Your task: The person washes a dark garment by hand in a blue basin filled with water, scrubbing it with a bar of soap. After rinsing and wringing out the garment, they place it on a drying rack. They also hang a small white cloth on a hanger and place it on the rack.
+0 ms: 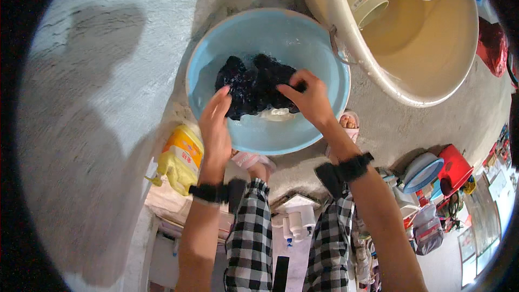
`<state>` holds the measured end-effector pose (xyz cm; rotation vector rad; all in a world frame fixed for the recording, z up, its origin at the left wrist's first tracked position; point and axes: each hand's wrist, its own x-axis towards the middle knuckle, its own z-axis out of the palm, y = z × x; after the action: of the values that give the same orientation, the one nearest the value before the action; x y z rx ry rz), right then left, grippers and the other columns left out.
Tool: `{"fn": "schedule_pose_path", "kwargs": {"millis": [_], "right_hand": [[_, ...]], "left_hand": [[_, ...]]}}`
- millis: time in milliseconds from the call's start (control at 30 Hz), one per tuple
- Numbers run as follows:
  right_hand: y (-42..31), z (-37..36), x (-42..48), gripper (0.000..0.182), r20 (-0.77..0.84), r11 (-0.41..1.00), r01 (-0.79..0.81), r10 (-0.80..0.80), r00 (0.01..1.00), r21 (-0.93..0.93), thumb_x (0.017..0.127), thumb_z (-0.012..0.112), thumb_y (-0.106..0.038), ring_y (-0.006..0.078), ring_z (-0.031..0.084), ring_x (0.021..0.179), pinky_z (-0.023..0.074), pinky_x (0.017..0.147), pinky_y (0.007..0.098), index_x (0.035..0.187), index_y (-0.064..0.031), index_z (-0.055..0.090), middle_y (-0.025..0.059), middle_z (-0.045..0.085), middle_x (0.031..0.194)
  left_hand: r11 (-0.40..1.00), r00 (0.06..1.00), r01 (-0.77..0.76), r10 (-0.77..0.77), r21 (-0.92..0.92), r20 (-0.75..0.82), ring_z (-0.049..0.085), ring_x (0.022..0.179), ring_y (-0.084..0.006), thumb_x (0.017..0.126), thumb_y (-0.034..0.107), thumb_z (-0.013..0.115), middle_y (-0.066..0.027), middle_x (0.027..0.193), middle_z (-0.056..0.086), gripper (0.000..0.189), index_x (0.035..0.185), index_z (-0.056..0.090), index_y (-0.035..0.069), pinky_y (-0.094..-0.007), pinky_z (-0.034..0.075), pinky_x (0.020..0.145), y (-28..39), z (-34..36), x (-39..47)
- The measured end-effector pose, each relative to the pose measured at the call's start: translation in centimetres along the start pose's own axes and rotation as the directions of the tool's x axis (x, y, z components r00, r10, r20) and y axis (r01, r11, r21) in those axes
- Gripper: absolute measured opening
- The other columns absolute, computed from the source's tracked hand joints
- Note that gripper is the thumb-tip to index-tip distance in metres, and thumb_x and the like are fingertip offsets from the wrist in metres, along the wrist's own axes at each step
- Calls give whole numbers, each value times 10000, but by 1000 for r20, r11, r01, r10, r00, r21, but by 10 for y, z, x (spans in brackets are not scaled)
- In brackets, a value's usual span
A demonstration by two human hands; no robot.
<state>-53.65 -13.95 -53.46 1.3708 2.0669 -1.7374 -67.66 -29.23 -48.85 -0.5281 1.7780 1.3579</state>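
Note:
A dark, wet piece of cloth (251, 89) lies bunched in a round light-blue plastic basin (275, 140). My right hand (310, 95) has the cloth's right side between its bent fingers and thumb. At the cloth's left edge, my left hand (215, 125) touches it with the fingertips; the hand is slightly blurred, and whether it grips is not clear. Below the cloth shows a whitish item (278, 114), partly covered, too unclear to name. Both wrists wear black straps.
A large cream tub (425, 56) with a scoop-like container (369, 6) inside stands against the basin's upper right. A yellow jug (180, 158) stands left of my feet. To the right are a blue-rimmed basin (423, 173) and a red bucket (455, 168). A plastered wall (101, 109) rises left.

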Motion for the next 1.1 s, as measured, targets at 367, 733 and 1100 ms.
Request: {"fn": "schedule_pose_path", "kwargs": {"millis": [367, 733, 1100], "right_hand": [[6, -41, -38, 268, -197, 951, -224, 183, 963, -211, 825, 566, -118, 403, 606, 877, 490, 759, 439, 1077, -70, 490, 220, 620, 989], [46, 74, 29, 684, 130, 654, 64, 54, 990, -754, 875, 490, -116, 343, 657, 840, 563, 681, 358, 1453, -195, 133, 316, 337, 1332], [75, 76, 9, 632, 142, 790, 79, 11, 990, -608, 831, 579, -137, 369, 558, 1070, 498, 856, 397, 1395, -95, 297, 259, 354, 1360]], "left_hand": [[851, 956, -268, 293, 452, 16, 545, 949, -178, 878, 160, 580, -75, 1045, 579, 270, 1114, 562, 30, -308, 427, 848, -18, -60, -3], [96, 952, -302, -27, 949, 305, 590, 875, -426, 788, 146, 613, -253, 944, 619, 863, 1436, 45, 93, -470, 470, 772, -93, 4, 81], [388, 903, -418, 272, 821, 331, 581, 891, -410, 786, 121, 636, -251, 957, 604, 426, 1162, 448, 48, -446, 453, 755, -89, -16, 57]]}}
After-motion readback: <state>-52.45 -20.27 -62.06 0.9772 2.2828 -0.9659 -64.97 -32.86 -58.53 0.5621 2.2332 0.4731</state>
